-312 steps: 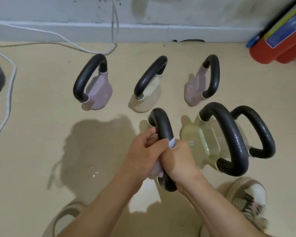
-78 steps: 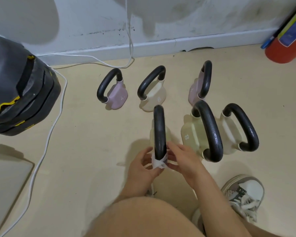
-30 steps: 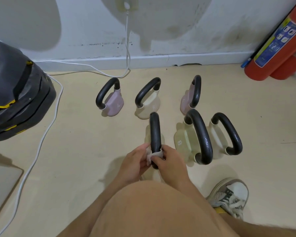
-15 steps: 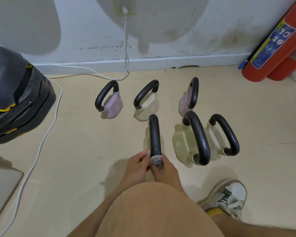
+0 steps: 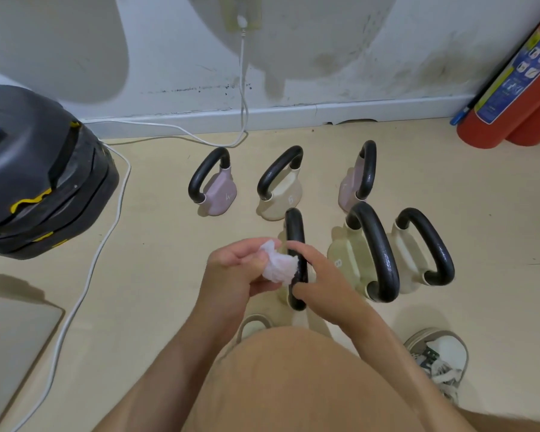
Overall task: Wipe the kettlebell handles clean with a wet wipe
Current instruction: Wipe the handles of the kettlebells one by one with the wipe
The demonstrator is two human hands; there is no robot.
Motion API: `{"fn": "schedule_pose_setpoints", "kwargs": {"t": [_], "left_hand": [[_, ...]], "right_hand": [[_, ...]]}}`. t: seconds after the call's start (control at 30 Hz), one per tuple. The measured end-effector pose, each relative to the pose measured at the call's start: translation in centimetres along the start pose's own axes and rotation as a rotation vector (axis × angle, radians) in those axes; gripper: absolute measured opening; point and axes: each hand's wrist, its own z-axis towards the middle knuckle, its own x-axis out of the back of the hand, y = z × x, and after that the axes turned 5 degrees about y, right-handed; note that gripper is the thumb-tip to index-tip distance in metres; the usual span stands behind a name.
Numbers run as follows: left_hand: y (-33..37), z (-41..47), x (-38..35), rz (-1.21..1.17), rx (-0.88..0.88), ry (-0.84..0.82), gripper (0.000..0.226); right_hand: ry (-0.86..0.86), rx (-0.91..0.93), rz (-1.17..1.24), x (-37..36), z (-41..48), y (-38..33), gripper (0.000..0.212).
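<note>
— What is the left hand (image 5: 231, 271) gripping?
— Its grip is closing on a crumpled white wet wipe (image 5: 278, 267), holding it against the black curved handle (image 5: 294, 230) of the nearest cream kettlebell (image 5: 282, 296).
— And the right hand (image 5: 323, 277)?
— Its grip is curling round that handle; the kettlebell is standing on the beige floor (image 5: 156, 275).
</note>
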Motion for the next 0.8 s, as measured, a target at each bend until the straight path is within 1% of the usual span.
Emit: {"fn": "schedule_pose_setpoints", "kwargs": {"t": [0.03, 0.13, 0.2, 0.3, 0.37, 0.4, 0.5, 0.53, 0.6, 0.67, 0.73, 0.8], "left_hand": [[0.9, 0.0, -0.1, -0.026, 0.010, -0.036, 0.021], [3.4, 0.1, -0.3, -0.116, 0.028, -0.119, 0.024], [4.8, 0.3, -0.1, -0.190, 0.020, -0.111, 0.024], [5.8, 1.2, 0.6, -0.254, -0.006, -0.033, 0.026], [5.8, 1.7, 1.2, -0.290, -0.005, 0.001, 0.029], [5.7, 1.9, 1.4, -0.311, 0.003, 0.019, 0.029], [5.1, 2.5, 1.7, -0.322, 0.048, 0.108, 0.025], [4.9, 2.7, 1.6, -0.299, 0.066, 0.151, 0.024], [4.4, 3.2, 1.6, -0.200, 0.104, 0.209, 0.020], [4.1, 3.7, 1.6, -0.127, 0.130, 0.182, 0.017], [4.0, 4.0, 1.9, -0.111, 0.130, 0.063, 0.028], [4.0, 4.2, 2.4, -0.052, 0.096, -0.124, 0.026]], "right_hand": [[-0.051, 0.013, 0.019, 0.4, -0.2, -0.4, 0.058], [-0.247, -0.007, 0.198, 1.3, -0.6, -2.0, 0.029], [-0.311, 0.024, 0.257, 1.6, -0.8, -2.6, 0.018], [-0.276, 0.045, 0.369, 1.8, -0.5, -2.8, 0.037], [-0.247, 0.042, 0.519, 1.8, -0.2, -3.0, 0.029], [-0.237, 0.023, 0.603, 1.7, 0.0, -3.3, 0.029], [-0.241, -0.031, 0.828, 1.4, 0.6, -3.9, 0.052], [-0.229, -0.039, 0.845, 1.3, 0.7, -4.3, 0.053], [-0.203, -0.020, 0.801, 1.1, 1.1, -5.0, 0.048], [-0.163, 0.024, 0.717, 1.2, 1.3, -6.0, 0.038], [-0.112, 0.062, 0.654, 1.5, 1.8, -6.7, 0.035], [-0.068, 0.101, 0.590, 1.8, 2.5, -7.4, 0.031]]}}
